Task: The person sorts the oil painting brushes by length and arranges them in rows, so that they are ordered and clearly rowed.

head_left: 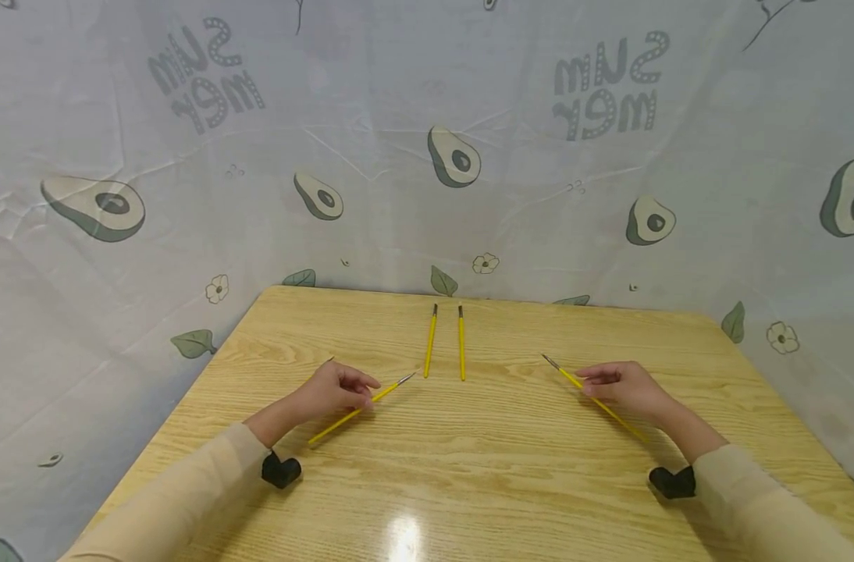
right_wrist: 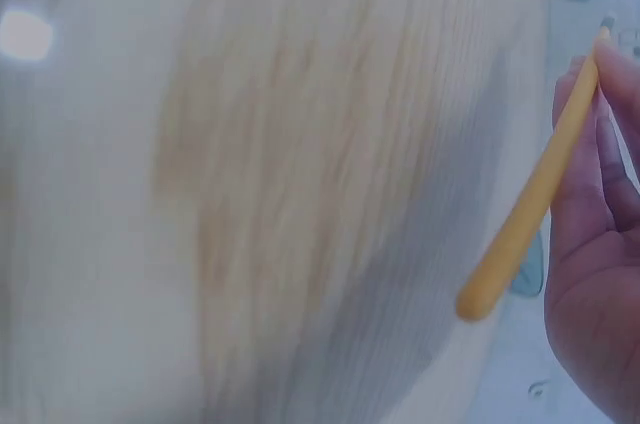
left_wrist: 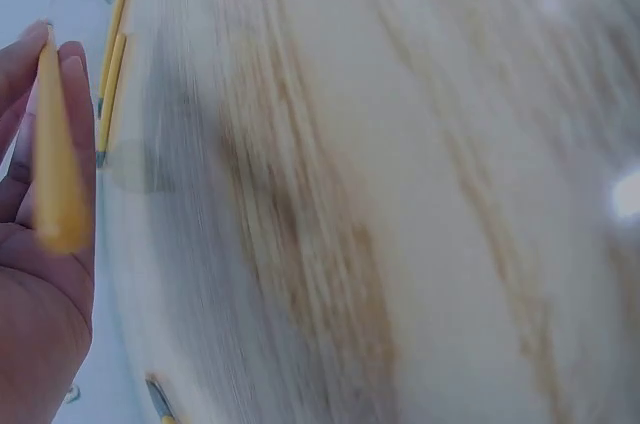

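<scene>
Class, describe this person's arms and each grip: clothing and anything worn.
The left sleeve and right sleeve are plain pale cream. A small, angular black piece juts out near the left one's end, a second black piece near the right's. Left grip and right grip show no gloves.

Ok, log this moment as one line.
left hand holds yellow brush | right hand holds another brush | two brushes lie on table | third brush mostly hidden in head view

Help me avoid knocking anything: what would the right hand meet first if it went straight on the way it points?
The right hand would probably meet the nearer central paintbrush, though depth is unclear and it might pass over.
</scene>
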{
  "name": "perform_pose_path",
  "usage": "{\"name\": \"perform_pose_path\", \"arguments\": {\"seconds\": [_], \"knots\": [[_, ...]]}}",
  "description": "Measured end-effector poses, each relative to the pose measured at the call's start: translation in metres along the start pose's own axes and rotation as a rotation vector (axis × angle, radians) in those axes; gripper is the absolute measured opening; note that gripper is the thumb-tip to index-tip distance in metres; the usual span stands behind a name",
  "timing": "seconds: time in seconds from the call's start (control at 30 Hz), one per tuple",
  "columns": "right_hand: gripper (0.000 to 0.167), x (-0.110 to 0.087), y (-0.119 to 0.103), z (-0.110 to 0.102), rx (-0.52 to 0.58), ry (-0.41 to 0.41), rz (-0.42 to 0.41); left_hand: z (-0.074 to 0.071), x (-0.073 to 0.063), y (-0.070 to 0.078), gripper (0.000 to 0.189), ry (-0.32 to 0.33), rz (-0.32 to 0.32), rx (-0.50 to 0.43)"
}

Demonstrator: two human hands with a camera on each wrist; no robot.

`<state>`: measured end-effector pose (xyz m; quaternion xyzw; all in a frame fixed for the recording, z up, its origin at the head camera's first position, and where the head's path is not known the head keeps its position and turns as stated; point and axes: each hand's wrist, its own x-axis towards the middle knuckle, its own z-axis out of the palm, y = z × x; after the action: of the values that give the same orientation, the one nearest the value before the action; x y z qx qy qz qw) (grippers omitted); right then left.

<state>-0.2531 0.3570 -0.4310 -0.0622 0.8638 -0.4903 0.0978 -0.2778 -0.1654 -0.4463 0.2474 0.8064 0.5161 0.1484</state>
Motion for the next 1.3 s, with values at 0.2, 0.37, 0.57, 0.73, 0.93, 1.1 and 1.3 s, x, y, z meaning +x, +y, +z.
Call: {"name": "perform_pose_path", "arguments": {"seconds": [0.2,0.37,0.57,0.73,0.93,1.1,1.3], "knots": [[0.047,-0.002,-0.013,0.014,-0.009,-0.004,0.009,0.002,-0.001,0.004,0.032,0.008,-0.020,-0.038],[0.044,-0.005,-0.024,0.024,0.017,-0.020,0.004,0.002,-0.001,0.005,0.031,-0.011,-0.025,-0.091],[0.042,-0.004,-0.031,0.035,0.084,-0.034,0.009,0.004,0.000,0.006,0.030,-0.038,-0.047,-0.134],[0.040,-0.002,-0.037,0.048,0.133,-0.058,0.021,0.008,-0.001,0.008,0.032,-0.056,-0.069,-0.198],[0.041,-0.002,-0.047,0.063,0.194,-0.131,-0.002,0.016,-0.001,0.009,0.033,-0.047,-0.067,-0.272],[0.042,-0.001,-0.054,0.077,0.225,-0.173,0.004,0.023,0.000,0.008,0.036,-0.050,-0.080,-0.317],[0.040,-0.001,-0.063,0.095,0.256,-0.203,0.013,0.031,-0.001,0.007,0.037,-0.036,-0.089,-0.364]]}}
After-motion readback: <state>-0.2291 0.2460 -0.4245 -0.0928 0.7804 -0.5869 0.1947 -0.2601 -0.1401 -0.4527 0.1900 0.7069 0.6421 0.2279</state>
